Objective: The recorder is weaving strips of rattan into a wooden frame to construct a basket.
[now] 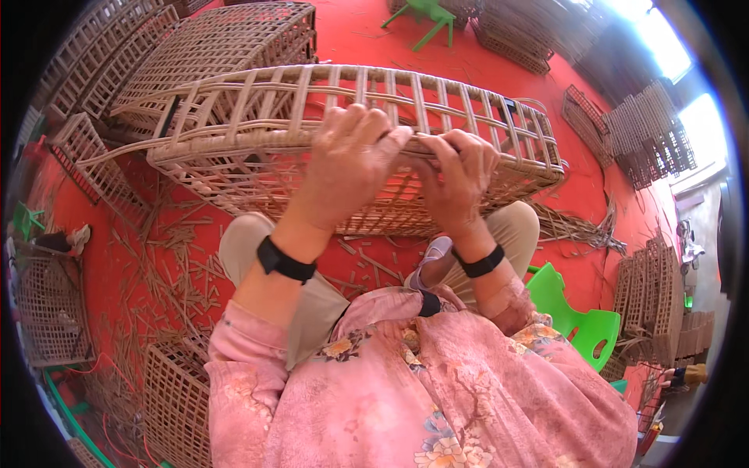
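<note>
A long brown woven basket (257, 144) with an open lattice lies across in front of my knees, its near rim facing me. My left hand (343, 164) is closed over the middle of that rim, fingers bent and thumb pointing right. Just to its right, my right hand (460, 168) grips the same rim with curled fingers, the two thumbs almost meeting. Between them a thin strip seems to run along the rim, though my fingers hide most of it. Long loose strands (117, 152) stick out past the basket's left end.
More woven baskets (222, 51) stand at the far left, and stacked ones (651, 132) at the far right. Cut strips (179, 273) litter the red floor, with a bundle of strands (577, 226) to the right. A green plastic chair (558, 300) is close by my right side.
</note>
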